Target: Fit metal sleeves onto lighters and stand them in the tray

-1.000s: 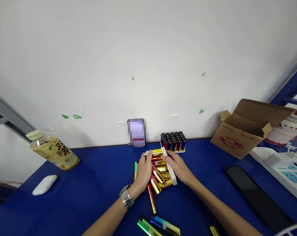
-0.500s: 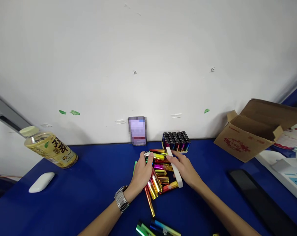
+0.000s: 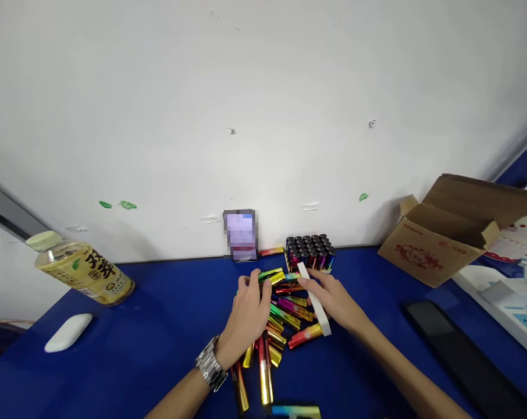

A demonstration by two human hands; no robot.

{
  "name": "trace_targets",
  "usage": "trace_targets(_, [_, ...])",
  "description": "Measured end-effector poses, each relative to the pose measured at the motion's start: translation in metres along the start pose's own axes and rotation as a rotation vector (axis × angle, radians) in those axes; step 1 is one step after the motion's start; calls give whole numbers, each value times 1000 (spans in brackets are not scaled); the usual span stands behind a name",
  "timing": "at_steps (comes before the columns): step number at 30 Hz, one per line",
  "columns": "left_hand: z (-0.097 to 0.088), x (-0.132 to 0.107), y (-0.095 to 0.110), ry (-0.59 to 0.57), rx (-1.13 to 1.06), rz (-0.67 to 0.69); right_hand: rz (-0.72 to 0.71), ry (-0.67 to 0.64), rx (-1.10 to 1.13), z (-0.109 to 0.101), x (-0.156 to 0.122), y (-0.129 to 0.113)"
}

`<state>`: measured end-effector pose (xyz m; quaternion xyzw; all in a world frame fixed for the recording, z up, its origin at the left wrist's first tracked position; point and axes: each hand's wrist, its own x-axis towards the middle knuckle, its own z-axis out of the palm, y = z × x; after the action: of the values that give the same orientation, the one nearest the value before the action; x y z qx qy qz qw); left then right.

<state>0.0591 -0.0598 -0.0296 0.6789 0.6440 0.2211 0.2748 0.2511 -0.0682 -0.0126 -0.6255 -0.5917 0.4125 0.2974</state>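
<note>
A blue table (image 3: 167, 337) carries everything, with an open cardboard box (image 3: 416, 247) at its back right corner and a black slab (image 3: 459, 355) towards the right edge. A bottle (image 3: 86, 270) leans near the back left corner. The heap of metallic lighters (image 3: 285, 315) sprawls around the middle; the left hand (image 3: 246, 311) curls over it, though whether it grips one I cannot tell. The right hand (image 3: 335, 299) pinches a white strip (image 3: 314, 299) beside the heap. Near the back edge stand black-topped lighters (image 3: 311, 250) in rows and an upright phone (image 3: 241, 235).
</note>
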Motion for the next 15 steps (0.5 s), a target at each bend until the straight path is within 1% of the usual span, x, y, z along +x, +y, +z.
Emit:
trace_targets(6, [3,-4,1,56,76,72,8,-12,-44,-2,-2,-4])
trace_targets(10, [-1,-8,6,41,172,86,-13,7,-107,-6,-4,-4])
trace_targets(13, [-4,-10,10,35,268,78,1,33,-122,-10,-6,-3])
trace_targets(15, [-5,-11,12,39,338,77,0,29,-123,-11,-7,-1])
